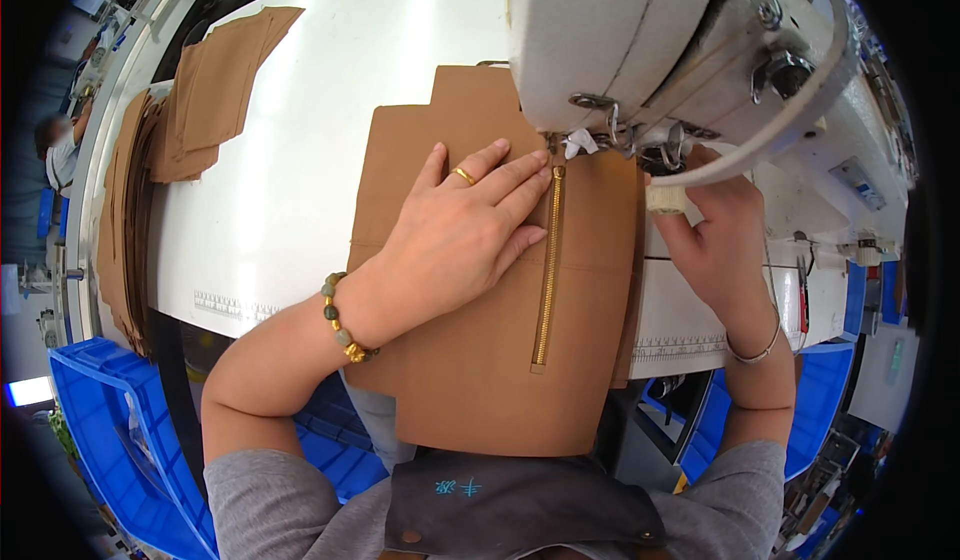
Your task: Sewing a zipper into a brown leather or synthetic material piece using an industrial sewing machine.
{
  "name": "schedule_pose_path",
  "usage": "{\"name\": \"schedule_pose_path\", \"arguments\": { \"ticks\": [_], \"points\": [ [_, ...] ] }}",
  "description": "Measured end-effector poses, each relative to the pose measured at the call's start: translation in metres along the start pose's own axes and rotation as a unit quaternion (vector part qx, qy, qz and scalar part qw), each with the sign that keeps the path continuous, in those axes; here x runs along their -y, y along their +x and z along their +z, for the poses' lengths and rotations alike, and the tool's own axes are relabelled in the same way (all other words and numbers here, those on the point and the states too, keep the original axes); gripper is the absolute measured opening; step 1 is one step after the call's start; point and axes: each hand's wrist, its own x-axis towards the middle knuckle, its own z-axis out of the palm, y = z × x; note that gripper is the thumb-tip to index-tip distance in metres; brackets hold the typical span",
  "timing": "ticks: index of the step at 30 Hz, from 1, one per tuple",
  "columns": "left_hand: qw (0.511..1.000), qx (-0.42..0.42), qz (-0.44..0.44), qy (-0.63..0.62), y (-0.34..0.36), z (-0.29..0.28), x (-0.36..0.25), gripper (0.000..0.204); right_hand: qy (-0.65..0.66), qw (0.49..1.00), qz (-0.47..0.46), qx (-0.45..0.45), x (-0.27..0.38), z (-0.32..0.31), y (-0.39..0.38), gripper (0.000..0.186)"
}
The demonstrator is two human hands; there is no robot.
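A brown panel (480,380), stepped at its corners, lies under the sewing machine head (600,40) and hangs over the table's near edge. A gold-toothed zipper (548,270) runs lengthwise in it, its far end close to the machine's needle area (553,144). My left hand (460,215) rests flat on the panel just left of the zipper, fingers stretched out, holding nothing. My right hand (715,230) is to the right of the panel, beside a cream ribbed cylinder (666,199). Machine parts hide most of its fingers, so its grip does not show.
Brown pieces lie stacked (125,230) and fanned out (215,90) on the white table (300,190) at left. Blue crates (125,430) stand below on both sides. A pale curved guard (770,150) arches above my right hand. Red-and-black scissors or snips (803,295) lie at right.
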Motion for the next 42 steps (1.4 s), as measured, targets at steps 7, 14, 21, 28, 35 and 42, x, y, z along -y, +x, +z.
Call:
{"name": "schedule_pose_path", "arguments": {
  "ticks": [7, 14, 21, 28, 35, 42],
  "points": [
    [1.000, 0.007, 0.004, -0.006, 0.001, -0.003, 0.001, 0.053, -0.043, 0.985, -0.166, 0.033, 0.010, 0.041, -0.002, 0.048],
    [1.000, 0.009, 0.006, -0.005, 0.000, -0.002, 0.002, 0.053, -0.064, 0.984, -0.152, 0.073, 0.009, 0.041, 0.000, 0.053],
    [1.000, 0.000, 0.002, -0.011, 0.000, 0.000, 0.002, 0.054, -0.060, 0.985, -0.144, 0.076, 0.006, 0.043, -0.002, 0.051],
    [1.000, -0.009, 0.000, 0.001, -0.001, 0.002, -0.001, 0.055, -0.048, 0.985, -0.160, 0.035, 0.001, 0.048, -0.001, 0.053],
    [1.000, -0.019, -0.007, 0.014, 0.000, 0.006, -0.005, 0.056, -0.050, 0.985, -0.161, 0.040, -0.001, 0.046, -0.001, 0.050],
    [1.000, -0.025, -0.019, 0.004, 0.001, 0.005, -0.007, 0.054, -0.049, 0.984, -0.169, 0.044, -0.001, 0.045, 0.000, 0.050]
  ]
}}
